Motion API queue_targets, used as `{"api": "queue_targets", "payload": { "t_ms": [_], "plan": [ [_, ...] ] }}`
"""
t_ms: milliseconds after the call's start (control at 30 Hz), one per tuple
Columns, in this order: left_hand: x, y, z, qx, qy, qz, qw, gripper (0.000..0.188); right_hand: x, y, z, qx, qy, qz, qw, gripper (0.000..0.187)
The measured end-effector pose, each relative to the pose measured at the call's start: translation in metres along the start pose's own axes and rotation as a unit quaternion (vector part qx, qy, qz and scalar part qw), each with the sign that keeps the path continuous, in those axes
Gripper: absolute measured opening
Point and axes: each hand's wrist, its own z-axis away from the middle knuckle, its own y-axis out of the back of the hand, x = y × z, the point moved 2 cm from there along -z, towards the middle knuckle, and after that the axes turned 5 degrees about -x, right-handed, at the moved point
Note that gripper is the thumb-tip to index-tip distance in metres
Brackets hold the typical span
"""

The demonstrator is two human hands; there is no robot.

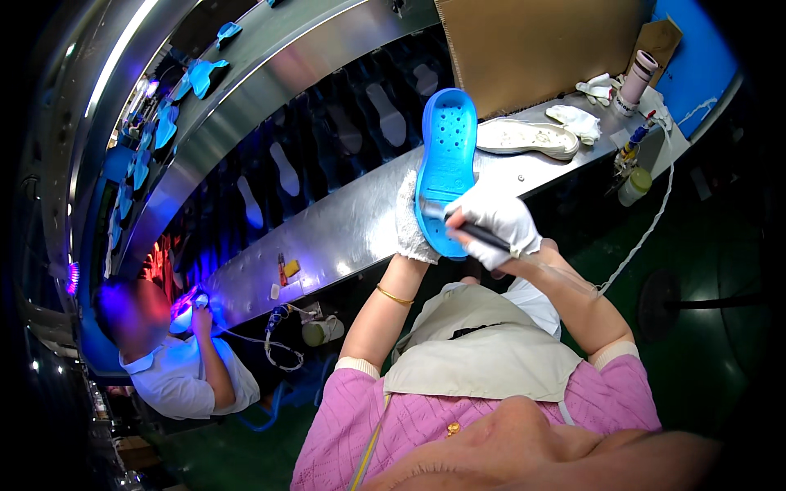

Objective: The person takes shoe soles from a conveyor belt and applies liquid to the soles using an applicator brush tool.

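Note:
A blue shoe sole [449, 151] with a raised rim and small holes toward its far end is tilted up in front of me. My left hand [409, 221], in a white knitted glove, is closed around its left edge near the heel end. My right hand [501, 219], in a white glove with bare fingertips, grips a black-handled brush [483, 235]. The brush's head lies over the inside of the sole's heel half; whether it touches is hard to tell. A thin pale hose [652, 225] runs from the right toward my right forearm.
A metal ledge [352, 217] crosses ahead, bearing a white shoe [528, 139], white gloves [577, 123] and a pink cylinder [637, 82]. Beyond it, a dark conveyor carries pale soles [385, 113]. Cardboard [540, 53] stands behind. At left a co-worker [184, 372] handles a lit shoe part.

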Motion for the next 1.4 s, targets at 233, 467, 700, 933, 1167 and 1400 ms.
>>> {"api": "queue_targets", "payload": {
  "t_ms": [233,467,700,933,1167,1400],
  "plan": [
    [0.001,-0.02,0.023,-0.085,0.078,0.108,0.987,0.078,0.042,0.036,-0.009,-0.036,-0.222,-0.266,0.938,0.009],
    [-0.004,-0.022,0.04,-0.095,0.105,0.01,0.99,0.085,0.069,0.064,-0.029,0.154,-0.153,-0.141,0.966,0.008],
    [0.022,0.003,0.035,-0.037,0.028,0.006,0.999,0.065,0.009,-0.009,0.02,0.002,-0.07,-0.079,0.994,0.024],
    [0.023,-0.023,0.045,-0.005,0.056,-0.103,0.993,0.07,0.01,0.037,-0.013,0.082,-0.029,0.006,0.996,0.018],
    [0.037,-0.035,0.041,0.041,-0.028,-0.162,0.986,0.075,0.016,0.033,-0.01,-0.069,-0.352,-0.32,0.877,0.021],
    [0.061,-0.061,0.028,-0.027,-0.051,-0.188,0.98,0.074,-0.01,0.027,-0.017,-0.115,0.081,0.121,0.983,0.015]
  ]
}}
